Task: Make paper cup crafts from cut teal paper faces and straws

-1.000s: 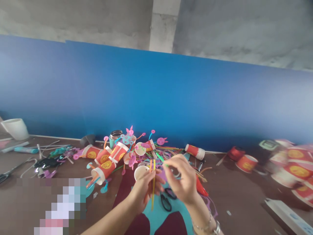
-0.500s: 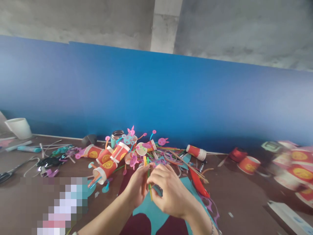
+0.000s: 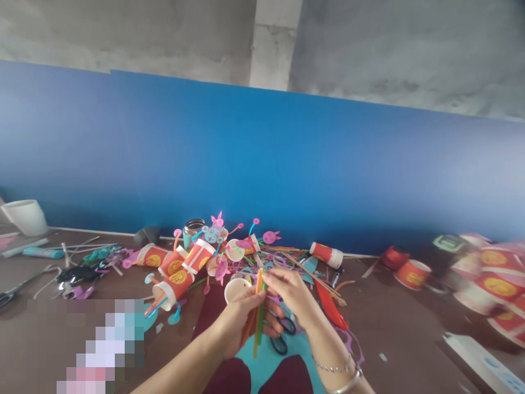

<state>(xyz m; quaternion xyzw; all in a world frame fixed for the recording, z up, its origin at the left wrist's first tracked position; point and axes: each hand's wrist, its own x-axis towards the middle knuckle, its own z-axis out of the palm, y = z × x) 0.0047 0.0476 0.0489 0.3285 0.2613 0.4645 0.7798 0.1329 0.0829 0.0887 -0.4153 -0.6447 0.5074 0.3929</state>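
My left hand is closed round several thin straws, orange, yellow and green, which stand nearly upright above the table. With thumb and fingertips, my right hand pinches the top of the green one. Behind the left hand a white-mouthed paper cup shows its opening. Black-handled scissors lie below the hands on turquoise paper, their blades partly hidden. Dark maroon paper pieces overlap the turquoise sheet.
Red paper cups with straw limbs and paper faces crowd the back left. Stacked cups lie behind on the right, near a red pouch-like item. A white power strip sits at far right. A blue panel rises behind the table.
My hands have moved slightly right, and my right hand has shifted up to the straw tops. The scissors and the cup behind my left hand now show more.
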